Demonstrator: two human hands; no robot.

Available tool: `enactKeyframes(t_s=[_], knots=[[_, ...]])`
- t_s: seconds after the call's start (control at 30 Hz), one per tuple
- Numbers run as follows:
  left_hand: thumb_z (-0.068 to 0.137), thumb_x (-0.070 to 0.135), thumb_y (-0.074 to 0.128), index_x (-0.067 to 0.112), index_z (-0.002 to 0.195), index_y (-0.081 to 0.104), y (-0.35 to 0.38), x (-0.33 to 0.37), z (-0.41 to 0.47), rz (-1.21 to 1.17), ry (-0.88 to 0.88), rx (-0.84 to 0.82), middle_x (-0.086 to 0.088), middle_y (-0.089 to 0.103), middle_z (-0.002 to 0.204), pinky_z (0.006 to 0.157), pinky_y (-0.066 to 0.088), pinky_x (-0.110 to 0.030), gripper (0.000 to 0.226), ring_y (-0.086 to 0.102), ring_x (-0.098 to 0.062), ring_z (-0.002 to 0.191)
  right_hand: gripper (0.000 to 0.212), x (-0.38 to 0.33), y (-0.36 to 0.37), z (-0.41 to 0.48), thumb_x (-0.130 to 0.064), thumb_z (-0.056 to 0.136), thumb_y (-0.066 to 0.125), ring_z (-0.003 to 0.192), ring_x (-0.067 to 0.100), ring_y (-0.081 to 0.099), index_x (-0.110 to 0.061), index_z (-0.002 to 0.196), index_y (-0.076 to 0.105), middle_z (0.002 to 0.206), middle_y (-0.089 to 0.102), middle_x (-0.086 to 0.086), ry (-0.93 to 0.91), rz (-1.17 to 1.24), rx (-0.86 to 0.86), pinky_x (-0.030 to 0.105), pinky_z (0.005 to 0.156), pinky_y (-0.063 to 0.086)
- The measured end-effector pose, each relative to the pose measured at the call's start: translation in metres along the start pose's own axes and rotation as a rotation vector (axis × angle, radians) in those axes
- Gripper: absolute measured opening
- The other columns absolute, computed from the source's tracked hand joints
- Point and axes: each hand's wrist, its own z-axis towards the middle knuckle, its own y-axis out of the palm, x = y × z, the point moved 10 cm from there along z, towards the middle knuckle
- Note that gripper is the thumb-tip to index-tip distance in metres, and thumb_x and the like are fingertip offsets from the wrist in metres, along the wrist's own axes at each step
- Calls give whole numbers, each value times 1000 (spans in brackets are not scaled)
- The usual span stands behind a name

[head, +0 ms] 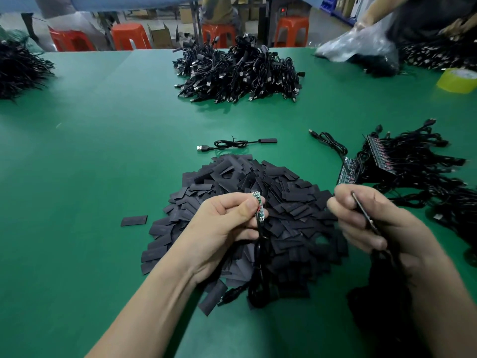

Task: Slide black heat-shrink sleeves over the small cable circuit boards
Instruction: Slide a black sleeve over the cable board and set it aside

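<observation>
Head view. The left hand point(227, 223) held one small circuit board point(259, 206), its grip closed on the board between thumb and curled fingers. The board's long axis ran near vertical in the picture, free end pointing up and away from the person, with its black cable point(259, 254) hanging from the lower end. The board stood above the pile of sleeves point(232, 171) on the green bench point(90, 151).

The right hand point(369, 220) pinched one black sleeve point(364, 213), seen edge-on and slanted, well apart from the board. One loose sleeve point(134, 220) lay flat left of the pile. Print on the sleeves was too faint to read.

One sleeved cable point(236, 144) lay beyond the pile, long axis left to right, plug to the left. A bundle of bare boards with cables point(387, 161) lay to the right. One large cable heap point(237, 71) sat farther back. Four orange stools point(130, 36) stood behind the bench, and one yellow tape roll point(458, 80) lay at the far right.
</observation>
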Motion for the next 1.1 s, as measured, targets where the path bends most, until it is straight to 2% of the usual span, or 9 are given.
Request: enactKeyframes(t_s=[0.17, 0.27, 0.33, 0.47, 0.53, 0.63, 0.87, 0.97, 1.1], knots=[[65, 38, 82, 20, 80, 82, -1, -2, 1, 35, 4, -8, 3, 72, 73, 56, 56, -17, 24, 63, -2, 61, 19, -1, -67, -16, -29, 66, 87, 51, 17, 61, -18, 75, 74, 72, 64, 4, 233, -487, 451, 27, 48, 52], [69, 31, 89, 17, 79, 81, 0, 0, 1, 89, 36, -1, -2, 72, 72, 58, 57, -18, 18, 66, -7, 62, 14, -16, -92, -23, -23, 78, 84, 62, 18, 64, -15, 77, 72, 83, 70, 2, 275, -856, 599, 32, 50, 51], [68, 28, 85, 19, 77, 81, 0, 5, -1, 139, 78, 17, -3, 72, 69, 60, 57, -19, 14, 69, -9, 62, 13, -27, -98, -25, -28, 83, 81, 78, 12, 67, -22, 79, 71, 91, 71, -4, 305, -1132, 660, 33, 69, 49], [67, 25, 82, 19, 77, 80, -1, 17, -3, 187, 190, 77, -6, 74, 70, 62, 58, -20, 12, 71, -12, 61, 15, -52, -63, -16, -43, 87, 70, 92, -3, 58, -32, 96, 70, 101, 65, -17, 69, -1474, 748, 26, 82, 40], [66, 26, 82, 19, 76, 79, -4, 22, -5, 151, 236, 133, -4, 73, 69, 60, 56, -19, 12, 69, -11, 59, 16, -47, -25, -2, -49, 92, 62, 97, -9, 59, -36, 98, 72, 102, 67, -23, -95, -1309, 623, 22, 84, 43], [63, 34, 90, 24, 77, 78, -12, 28, -9, 174, 300, 231, -1, 73, 72, 61, 55, -22, 21, 65, -10, 63, 24, -8, 22, 15, -44, 98, 55, 96, 0, 67, -32, 98, 76, 100, 74, -18, -99, -1053, 335, 20, 86, 51], [79, 20, 80, 29, 81, 79, -5, 37, -9, 326, 432, 180, 6, 75, 76, 67, 54, -18, 9, 67, -6, 68, 23, 20, 43, 20, -23, 103, 50, 89, 29, 76, -11, 89, 64, 91, 76, 11, -115, -521, 252, 30, 80, 59], [87, 30, 73, 29, 86, 79, -9, 41, -10, 639, 491, 245, 9, 76, 85, 76, 54, -26, 7, 70, -7, 82, 24, 7, 39, 21, -25, 101, 48, 74, 36, 75, -14, 82, 58, 79, 69, 12, -131, -245, 300, 36, 69, 61], [82, 59, 75, 33, 91, 77, 15, 31, -14, 1294, 563, 234, 15, 69, 85, 78, 52, -33, 27, 63, -6, 86, 29, -27, 17, 18, -23, 107, 39, 46, 24, 56, -15, 82, 51, 68, 58, 8, -176, -176, 421, 32, 44, 49]])
